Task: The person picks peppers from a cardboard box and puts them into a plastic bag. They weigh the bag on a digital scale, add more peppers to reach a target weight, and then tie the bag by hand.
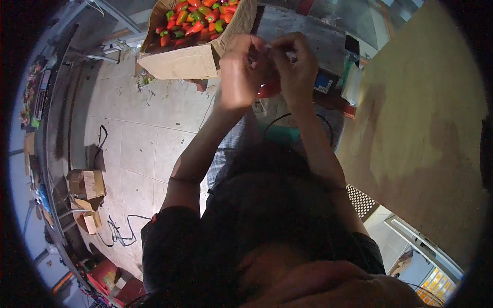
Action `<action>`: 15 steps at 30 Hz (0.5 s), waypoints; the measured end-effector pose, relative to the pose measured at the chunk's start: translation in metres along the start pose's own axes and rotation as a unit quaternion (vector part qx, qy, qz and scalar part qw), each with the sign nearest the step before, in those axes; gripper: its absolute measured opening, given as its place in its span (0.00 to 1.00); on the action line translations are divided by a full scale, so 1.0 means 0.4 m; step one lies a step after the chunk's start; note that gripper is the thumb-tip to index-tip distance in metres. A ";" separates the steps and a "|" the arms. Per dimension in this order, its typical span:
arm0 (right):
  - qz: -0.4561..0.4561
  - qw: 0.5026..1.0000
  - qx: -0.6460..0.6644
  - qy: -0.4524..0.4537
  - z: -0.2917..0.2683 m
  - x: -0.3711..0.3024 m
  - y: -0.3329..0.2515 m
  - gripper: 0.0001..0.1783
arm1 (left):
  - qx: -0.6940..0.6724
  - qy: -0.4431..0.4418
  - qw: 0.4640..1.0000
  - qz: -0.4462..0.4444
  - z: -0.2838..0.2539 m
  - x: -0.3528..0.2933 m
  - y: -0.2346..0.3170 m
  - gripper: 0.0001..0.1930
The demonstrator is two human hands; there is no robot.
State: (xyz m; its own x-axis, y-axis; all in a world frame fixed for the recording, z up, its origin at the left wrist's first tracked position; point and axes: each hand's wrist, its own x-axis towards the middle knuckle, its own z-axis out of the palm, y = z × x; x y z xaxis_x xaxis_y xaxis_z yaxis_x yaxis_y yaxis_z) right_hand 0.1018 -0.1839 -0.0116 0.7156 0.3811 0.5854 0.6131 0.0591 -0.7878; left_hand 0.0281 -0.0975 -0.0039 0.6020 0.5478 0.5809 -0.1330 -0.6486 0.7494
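I count two hands of mine, one left hand [239, 69] and one right hand [297, 64], on two bare forearms [197, 146], with two dark sleeves [172, 231]. One red object [270, 89] shows between them. I see one large open box [179, 65] and well over a dozen peppers [197, 18], too overlapped for me to number exactly. I make out two smaller cardboard boxes [93, 184], one broad wooden panel [405, 133], one perforated panel [361, 200] and at least two dark cords [122, 237] on one tiled floor [138, 133].
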 end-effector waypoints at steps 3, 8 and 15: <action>0.033 0.997 0.075 0.001 0.002 0.009 0.028 0.08 | -0.024 -0.004 0.999 -0.024 0.013 -0.001 -0.016 0.05; 0.135 0.946 0.286 -0.076 -0.015 0.017 0.067 0.09 | -0.011 -0.023 1.000 -0.004 0.008 -0.002 -0.039 0.04; 0.248 0.904 0.334 -0.101 -0.021 0.030 0.076 0.10 | 0.003 -0.009 0.996 0.091 -0.010 0.017 -0.060 0.07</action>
State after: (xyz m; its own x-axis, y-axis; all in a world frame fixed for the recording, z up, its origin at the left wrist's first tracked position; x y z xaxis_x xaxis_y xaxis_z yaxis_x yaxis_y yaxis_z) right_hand 0.1317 -0.1852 -0.0271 0.7300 0.6701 0.1346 -0.1543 0.3534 -0.9226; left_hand 0.0324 -0.0761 -0.0166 0.5821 0.4111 0.7015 -0.2366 -0.7398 0.6299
